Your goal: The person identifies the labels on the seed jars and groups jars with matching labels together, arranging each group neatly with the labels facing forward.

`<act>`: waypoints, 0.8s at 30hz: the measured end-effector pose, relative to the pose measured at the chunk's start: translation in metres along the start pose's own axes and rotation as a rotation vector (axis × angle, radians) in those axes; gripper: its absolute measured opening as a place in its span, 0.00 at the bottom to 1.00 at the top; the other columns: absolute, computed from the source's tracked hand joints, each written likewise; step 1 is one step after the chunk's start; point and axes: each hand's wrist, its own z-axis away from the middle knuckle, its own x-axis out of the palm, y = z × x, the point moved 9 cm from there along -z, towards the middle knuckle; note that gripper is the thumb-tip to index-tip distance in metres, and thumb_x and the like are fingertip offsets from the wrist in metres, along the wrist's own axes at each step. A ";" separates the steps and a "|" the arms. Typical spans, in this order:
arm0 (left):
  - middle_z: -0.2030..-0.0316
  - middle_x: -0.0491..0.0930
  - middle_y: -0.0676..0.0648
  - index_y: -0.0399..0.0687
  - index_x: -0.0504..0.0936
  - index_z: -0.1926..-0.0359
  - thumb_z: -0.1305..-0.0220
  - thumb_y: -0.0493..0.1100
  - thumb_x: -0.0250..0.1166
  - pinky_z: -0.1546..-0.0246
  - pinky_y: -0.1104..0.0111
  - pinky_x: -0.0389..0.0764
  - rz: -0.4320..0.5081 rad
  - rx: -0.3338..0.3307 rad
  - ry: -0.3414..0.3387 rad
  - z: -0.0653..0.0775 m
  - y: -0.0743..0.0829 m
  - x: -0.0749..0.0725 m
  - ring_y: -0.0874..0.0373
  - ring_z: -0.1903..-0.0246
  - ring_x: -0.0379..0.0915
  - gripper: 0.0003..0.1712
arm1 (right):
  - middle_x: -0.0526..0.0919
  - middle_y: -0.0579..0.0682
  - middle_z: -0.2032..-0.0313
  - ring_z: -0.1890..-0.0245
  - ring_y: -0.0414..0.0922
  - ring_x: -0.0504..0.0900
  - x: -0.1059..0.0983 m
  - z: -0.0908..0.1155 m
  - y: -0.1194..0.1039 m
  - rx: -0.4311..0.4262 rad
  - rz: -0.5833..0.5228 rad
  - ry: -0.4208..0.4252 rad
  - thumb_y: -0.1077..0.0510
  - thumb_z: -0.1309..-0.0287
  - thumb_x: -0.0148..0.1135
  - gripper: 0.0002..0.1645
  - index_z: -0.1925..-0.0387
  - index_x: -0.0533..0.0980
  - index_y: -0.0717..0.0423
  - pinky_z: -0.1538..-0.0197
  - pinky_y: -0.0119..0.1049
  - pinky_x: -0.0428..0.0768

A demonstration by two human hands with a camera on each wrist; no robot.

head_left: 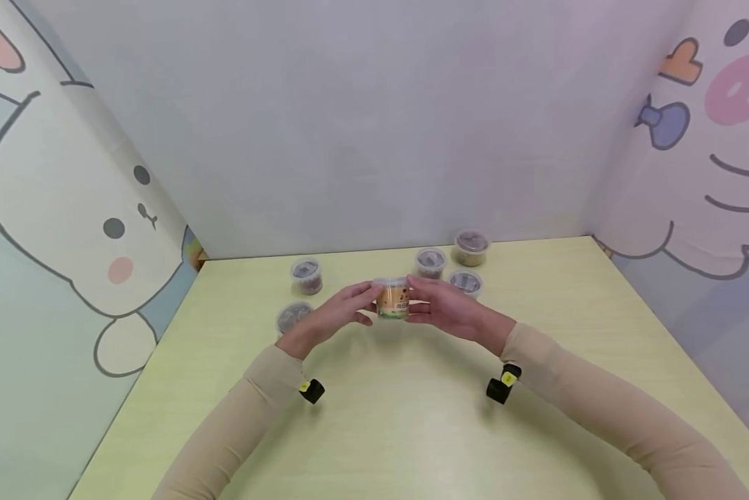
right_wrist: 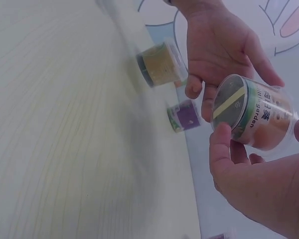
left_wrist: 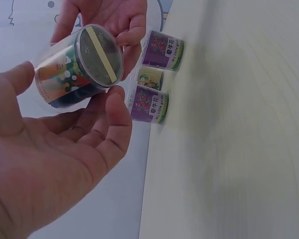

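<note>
A small clear plastic cup (head_left: 391, 298) with a lid and an orange printed label is held up above the table between both hands. My left hand (head_left: 341, 310) grips it from the left, with the thumb at its upper side and curled fingers near its base. From the right, my right hand (head_left: 449, 305) holds it between thumb and fingers. In the left wrist view, a pale yellow strip crosses the base of the cup (left_wrist: 79, 67), and the right hand (left_wrist: 107, 20) is partly behind it. Part of the label lettering shows on the cup (right_wrist: 264, 112) in the right wrist view.
Two lidded cups stand on the left, one farther back (head_left: 307, 276) and one by the left forearm (head_left: 294, 316). Behind the right hand are three more: a cup (head_left: 430, 264), a larger cup (head_left: 472, 248) and a partly hidden cup (head_left: 466, 282). A pale wall (head_left: 380, 139) rises behind the table (head_left: 386, 417).
</note>
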 end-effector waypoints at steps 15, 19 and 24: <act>0.44 0.76 0.39 0.39 0.70 0.31 0.19 0.56 0.48 0.44 0.55 0.79 0.054 0.051 0.011 0.002 0.002 -0.003 0.47 0.44 0.72 0.30 | 0.72 0.61 0.37 0.43 0.52 0.78 0.003 -0.001 -0.001 -0.005 0.021 -0.023 0.44 0.21 0.46 0.33 0.30 0.61 0.65 0.37 0.45 0.75; 0.41 0.75 0.37 0.36 0.68 0.30 0.18 0.53 0.47 0.45 0.56 0.80 0.073 0.046 0.037 0.003 0.001 -0.007 0.47 0.44 0.74 0.30 | 0.71 0.61 0.36 0.43 0.52 0.78 0.001 -0.001 0.000 0.002 0.009 -0.011 0.45 0.20 0.46 0.33 0.29 0.59 0.64 0.37 0.46 0.75; 0.41 0.75 0.37 0.38 0.68 0.29 0.19 0.56 0.49 0.45 0.57 0.79 0.064 0.045 0.022 0.004 0.000 -0.007 0.46 0.43 0.74 0.31 | 0.72 0.59 0.39 0.46 0.51 0.79 0.003 0.000 0.000 -0.002 0.017 -0.008 0.47 0.21 0.49 0.31 0.30 0.61 0.64 0.38 0.45 0.76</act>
